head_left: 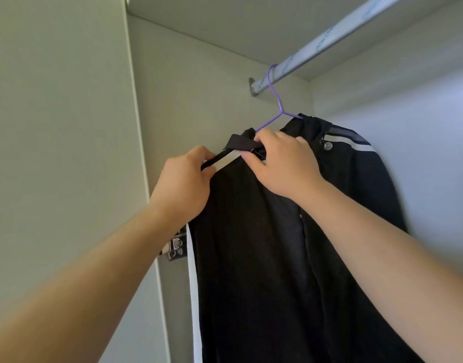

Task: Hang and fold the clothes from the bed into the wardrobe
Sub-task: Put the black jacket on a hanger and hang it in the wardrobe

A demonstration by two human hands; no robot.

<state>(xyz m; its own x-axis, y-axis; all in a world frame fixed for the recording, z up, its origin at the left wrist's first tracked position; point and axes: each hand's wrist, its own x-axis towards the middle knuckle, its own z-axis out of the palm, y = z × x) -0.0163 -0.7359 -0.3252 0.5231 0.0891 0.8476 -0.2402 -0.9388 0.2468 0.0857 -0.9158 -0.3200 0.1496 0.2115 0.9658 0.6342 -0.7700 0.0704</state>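
Head view: the black jacket (pixel 264 244) already hangs on a purple hanger (pixel 277 100) hooked over the far rail (pixel 317 51), the left hand (pixel 183 184) pinching its striped shoulder and the right hand (pixel 285 163) gripping the collar, probably straightening it; any remaining clothes are out of sight.

One black jacket (pixel 264 258) hangs on one purple hanger (pixel 275 100), which hooks over one metal rail (pixel 317 52) at the far upper right of one wardrobe (pixel 199 87). Two hands are in view, the left hand (pixel 183 184) and the right hand (pixel 285 163), both at the top of the jacket. One metal hinge (pixel 176 246) sits low on the left, and one round snap button (pixel 327 145) shows on the right.
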